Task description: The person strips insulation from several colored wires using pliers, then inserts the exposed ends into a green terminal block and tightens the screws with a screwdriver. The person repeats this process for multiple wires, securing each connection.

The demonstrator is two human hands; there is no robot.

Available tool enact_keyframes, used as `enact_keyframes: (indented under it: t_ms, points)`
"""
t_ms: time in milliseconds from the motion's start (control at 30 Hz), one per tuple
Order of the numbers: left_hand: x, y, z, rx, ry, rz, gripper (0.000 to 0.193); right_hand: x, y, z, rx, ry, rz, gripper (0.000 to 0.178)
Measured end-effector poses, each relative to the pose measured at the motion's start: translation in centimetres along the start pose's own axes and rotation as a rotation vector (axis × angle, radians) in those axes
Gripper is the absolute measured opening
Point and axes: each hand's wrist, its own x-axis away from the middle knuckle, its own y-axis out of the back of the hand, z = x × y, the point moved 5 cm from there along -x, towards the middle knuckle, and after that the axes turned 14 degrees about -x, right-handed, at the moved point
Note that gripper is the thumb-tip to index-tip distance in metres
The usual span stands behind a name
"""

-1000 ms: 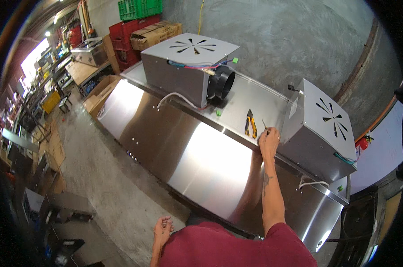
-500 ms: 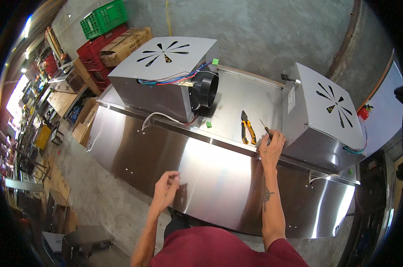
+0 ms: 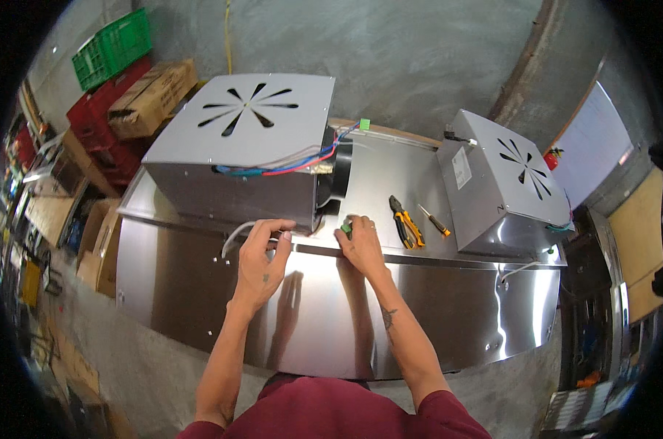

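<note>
Likely for control, your right hand (image 3: 364, 247) pinches a green connector (image 3: 347, 226) by the steel ledge's (image 3: 381, 205) front edge; left hand (image 3: 262, 267), can't tell.

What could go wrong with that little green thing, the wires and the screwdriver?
The green block is small and at the right hand's fingertips, so it might slip and drop.
The wires run outside the left box, so a hand could perhaps snag them.
The screwdriver lies loose beside the pliers, so a bump might make it roll.
</note>
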Motion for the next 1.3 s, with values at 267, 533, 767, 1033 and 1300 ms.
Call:
enact_keyframes:
  t_ms: [267, 533, 767, 1033, 1300]
  points:
    - [-11.4, 3.4, -5.8, 0.027, -0.404, -0.034, 0.023, 1.3, 0.7, 2.6, -0.31, -0.149, -0.303, 0.026]
    - [-22.1, -5.6, -4.8, -0.351, -0.554, 0.152, 0.05, 6.2, 4.9, 4.4, -0.268, -0.178, -0.507, 0.024]
    - [-23.0, -8.6, -4.5, -0.445, -0.583, 0.297, 0.047, 8.8, 6.2, 3.7, -0.28, -0.236, -0.561, 0.025]
    - [-19.5, -3.7, -8.0, -0.069, -0.62, 0.388, 0.039, 9.6, 3.4, 3.2, -0.365, -0.283, -0.502, 0.024]
    - [-15.5, 2.5, -9.7, -0.168, -0.64, 0.208, 0.04, 10.3, 1.5, 2.0, -0.536, -0.342, -0.466, 0.027]
